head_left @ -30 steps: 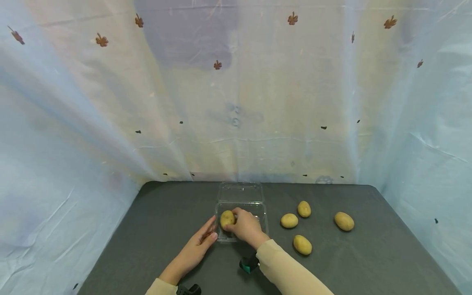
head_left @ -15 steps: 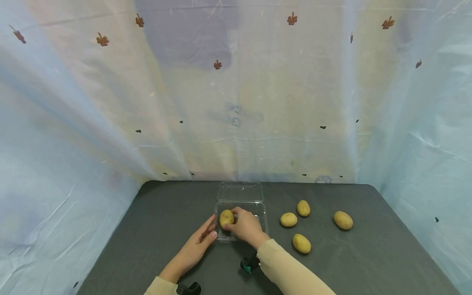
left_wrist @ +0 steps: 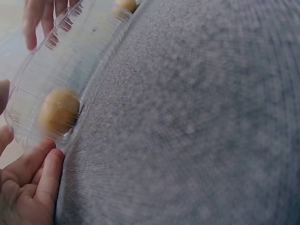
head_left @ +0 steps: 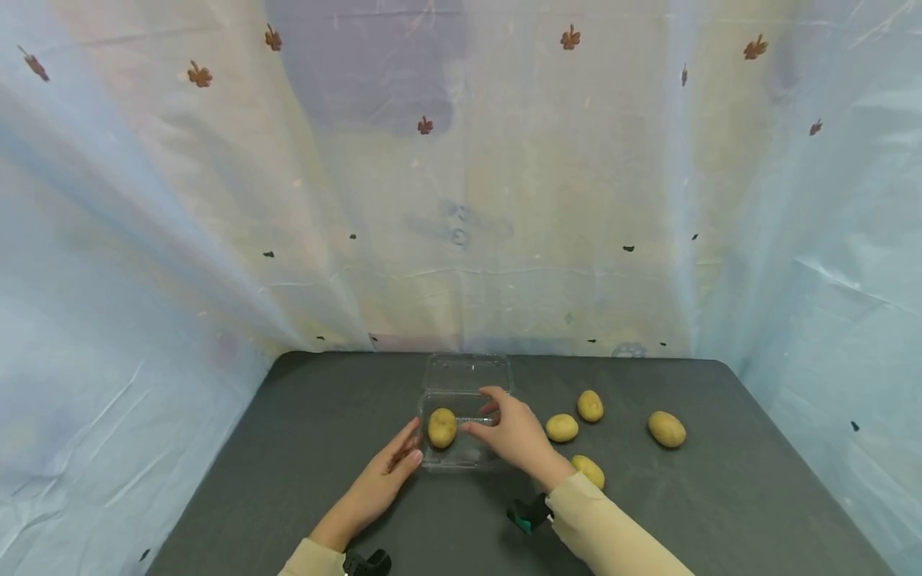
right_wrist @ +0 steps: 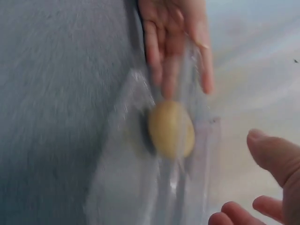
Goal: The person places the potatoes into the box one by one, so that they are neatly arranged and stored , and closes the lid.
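Head cam first: the clear box [head_left: 461,460] has one potato [head_left: 442,428] sitting inside against its left end, and the big news on my screen is that the right hand [head_left: 513,432] has let go of it. Half a second ago those fingers were wrapped on it; now they're spread, holding nothing, and have slid over to the right half of the box. The potato has stayed put without them, so I'd call that one placed. The left hand [head_left: 385,472] hasn't really moved, fingers out straight-ish and touching the left side of the box, looks like steadying to me. The lid [head_left: 468,374] is flipped back behind the box, and I count four loose potatoes [head_left: 666,430] off to its right, the closest-to-me one partly covered by the right sleeve [head_left: 612,520]. The right hand also blocks my look at that end of the box. Left wrist cam: I get the potato through the clear wall, left fingertips up against the near end of the box, palm cut off by the frame. Another potato peeks in past the far end, cropped, can't say which. Right wrist cam is a smeary mess: potato in the box, left hand beyond it, and only a parted thumb and some fingertips of the right hand clear of the box. Rims and plastic edges I honestly can't separate there.
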Demonstrator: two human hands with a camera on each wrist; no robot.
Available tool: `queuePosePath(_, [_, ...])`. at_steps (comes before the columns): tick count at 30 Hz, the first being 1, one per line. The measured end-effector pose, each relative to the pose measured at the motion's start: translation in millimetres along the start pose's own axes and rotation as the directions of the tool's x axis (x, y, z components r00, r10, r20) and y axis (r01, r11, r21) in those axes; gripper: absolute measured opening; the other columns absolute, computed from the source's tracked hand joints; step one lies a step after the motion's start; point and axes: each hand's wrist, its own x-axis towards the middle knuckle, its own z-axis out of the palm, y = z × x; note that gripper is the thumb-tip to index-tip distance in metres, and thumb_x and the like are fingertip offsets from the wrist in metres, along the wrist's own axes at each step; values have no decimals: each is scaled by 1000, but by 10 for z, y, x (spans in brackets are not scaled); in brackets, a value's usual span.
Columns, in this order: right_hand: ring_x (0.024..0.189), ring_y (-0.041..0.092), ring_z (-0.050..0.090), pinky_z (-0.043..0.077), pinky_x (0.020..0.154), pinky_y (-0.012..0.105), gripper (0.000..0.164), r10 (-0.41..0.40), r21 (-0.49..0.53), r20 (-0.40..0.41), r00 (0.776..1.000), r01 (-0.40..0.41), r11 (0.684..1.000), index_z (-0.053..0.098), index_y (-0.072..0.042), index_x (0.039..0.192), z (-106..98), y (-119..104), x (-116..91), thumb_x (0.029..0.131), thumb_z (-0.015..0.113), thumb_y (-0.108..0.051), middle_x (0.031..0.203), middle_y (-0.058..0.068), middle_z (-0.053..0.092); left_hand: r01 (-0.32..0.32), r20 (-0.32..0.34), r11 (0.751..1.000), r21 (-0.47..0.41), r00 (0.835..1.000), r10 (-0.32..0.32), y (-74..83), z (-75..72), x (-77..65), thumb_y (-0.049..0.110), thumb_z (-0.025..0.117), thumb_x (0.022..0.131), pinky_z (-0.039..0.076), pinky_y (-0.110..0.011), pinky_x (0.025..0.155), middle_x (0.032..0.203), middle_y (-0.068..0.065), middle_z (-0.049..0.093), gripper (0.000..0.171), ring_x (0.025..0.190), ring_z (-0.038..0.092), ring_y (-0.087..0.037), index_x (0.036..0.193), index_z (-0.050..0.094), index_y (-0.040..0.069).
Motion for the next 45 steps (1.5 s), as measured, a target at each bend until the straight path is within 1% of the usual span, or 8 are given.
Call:
queuePosePath(5, [94,18,58,50,67,33,69,2,41,-64,998,0,999,47,-24,141,-267,93,-117,83,74,-47,120,1,61,-6,4,1000,7,1000,6,-12,-10,7,36,46,104,29,-50,110,153,-10,32,57,140,31,-26,154,21,33])
queuePosePath(13, [104,23,58,52,76,38,70,49,50,-120,991,-44,998,47,-27,141,-607,346,-254,81,76,-49,123,1,59,5,5,1000,3,1000,-5,30,-8,-15,35,47,103,28,-51,111,153,-11,32,57,140,30,-27,154,21,33])
queuePosePath(20, [111,30,57,50,86,46,72,32,0,-162,986,-32,999,45,-22,143,-822,683,-385,83,72,-51,128,7,58,12,9,1000,5,1000,-12,53,-7,-13,36,48,103,28,-52,110,154,-10,32,58,140,31,-27,155,21,33])
queuePosePath(27, [115,31,54,46,93,50,69,29,-8,-191,981,-31,999,46,-16,142,-953,1007,-514,86,70,-48,129,12,57,11,14,1000,-6,1000,-11,74,-17,-29,36,48,103,27,-52,111,154,-11,30,59,141,30,-27,154,21,32])
queuePosePath(31, [120,33,50,42,96,53,73,48,-22,-200,979,-54,998,44,-12,143,-1038,1166,-582,86,69,-51,133,15,54,12,16,1000,-1,1000,-12,74,-17,-34,36,48,103,28,-53,110,154,-11,31,59,140,30,-28,155,20,32])
queuePosePath(35, [126,39,43,38,97,60,80,83,-65,-222,971,-100,993,42,-9,145,-1129,1329,-630,86,65,-58,138,18,49,18,10,1000,11,1000,-18,51,-18,-29,38,48,102,29,-52,110,153,-11,32,60,140,31,-27,155,20,32])
queuePosePath(42, [128,47,37,35,97,65,81,109,-106,-288,951,-145,984,42,-3,144,-1269,1602,-700,87,65,-56,140,26,44,21,6,1000,19,1000,-21,28,-18,-17,39,48,102,29,-51,110,154,-8,32,60,140,31,-26,155,19,32])
queuePosePath(45, [128,49,33,33,94,67,82,131,-114,-314,940,-174,978,41,-3,145,-1323,1682,-729,87,64,-56,141,27,40,24,5,1000,17,1000,-24,28,-17,-16,39,48,102,29,-51,110,154,-8,33,60,140,32,-25,155,20,31])
